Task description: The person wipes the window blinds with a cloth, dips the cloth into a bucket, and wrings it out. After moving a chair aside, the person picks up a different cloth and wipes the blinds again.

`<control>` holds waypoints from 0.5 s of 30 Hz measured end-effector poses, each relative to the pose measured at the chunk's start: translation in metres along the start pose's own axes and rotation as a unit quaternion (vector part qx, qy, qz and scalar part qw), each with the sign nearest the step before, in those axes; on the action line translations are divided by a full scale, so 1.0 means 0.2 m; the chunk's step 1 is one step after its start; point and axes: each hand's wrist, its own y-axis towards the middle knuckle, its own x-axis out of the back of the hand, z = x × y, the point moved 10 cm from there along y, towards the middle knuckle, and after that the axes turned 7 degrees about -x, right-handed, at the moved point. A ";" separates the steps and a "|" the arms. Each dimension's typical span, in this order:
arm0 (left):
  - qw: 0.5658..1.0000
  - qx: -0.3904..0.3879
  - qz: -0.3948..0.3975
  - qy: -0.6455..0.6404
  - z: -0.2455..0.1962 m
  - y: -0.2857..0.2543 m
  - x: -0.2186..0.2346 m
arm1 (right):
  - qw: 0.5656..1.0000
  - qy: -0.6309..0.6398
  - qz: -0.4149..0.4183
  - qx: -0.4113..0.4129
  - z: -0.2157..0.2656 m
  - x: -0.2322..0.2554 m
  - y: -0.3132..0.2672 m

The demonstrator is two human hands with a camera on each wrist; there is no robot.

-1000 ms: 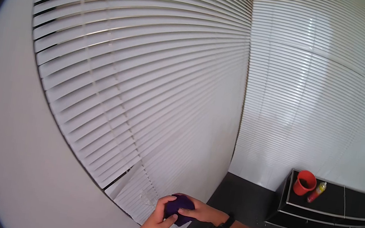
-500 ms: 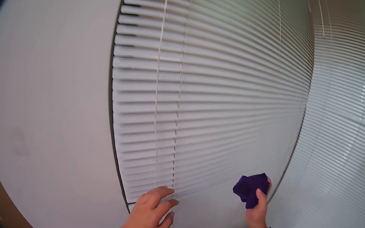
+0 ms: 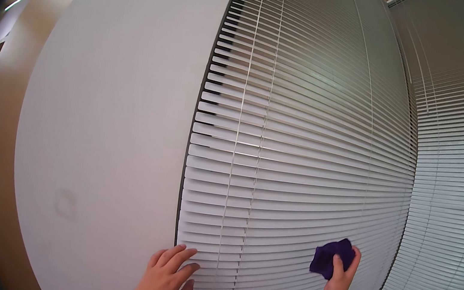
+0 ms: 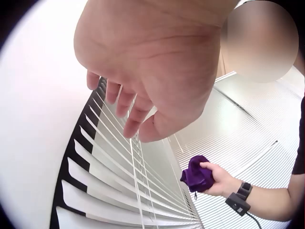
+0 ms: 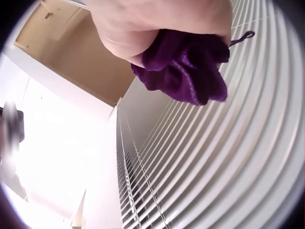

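Observation:
My right hand grips a bunched purple cloth in front of the white slatted blind. The right wrist view shows the cloth folded under the palm, a small loop sticking out at one side. Nothing is in my left hand, whose fingers are spread and slightly bent near the blind's lower left edge; whether they touch the slats I cannot tell. In the left wrist view that hand hangs palm to the camera, the blind beyond it.
A plain white wall lies left of the blind, with a wooden-edged shelf unit at the far left. A second blind meets the first at a corner on the right. Thin cords hang down the first blind.
The view has swung left and up, from the corner to the blind and wall. My left hand has let go of the cloth and the hands have moved apart; the cloth stays in my right.

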 end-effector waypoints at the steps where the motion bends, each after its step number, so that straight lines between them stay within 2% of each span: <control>1: 0.999 -0.013 0.013 0.035 -0.01 0.03 0.01 | 1.000 0.001 0.002 0.003 0.03 -0.04 0.04; 3: 0.999 -0.022 0.013 0.044 0.03 0.07 0.01 | 0.991 -0.061 -0.035 0.117 0.22 -0.12 0.08; 4: 0.997 -0.024 0.008 0.077 0.04 0.11 0.03 | 0.988 -0.066 -0.020 0.141 0.27 -0.17 0.10; 9: 0.990 -0.045 0.003 0.133 0.16 0.21 0.04 | 0.984 -0.053 0.012 0.168 0.41 -0.35 0.16; 12: 0.985 -0.075 0.002 0.155 0.17 0.23 0.07 | 0.970 -0.069 0.002 0.233 0.50 -0.41 0.15; 15: 0.987 -0.075 0.023 0.143 0.17 0.22 0.07 | 0.971 -0.089 0.003 0.224 0.53 -0.43 0.14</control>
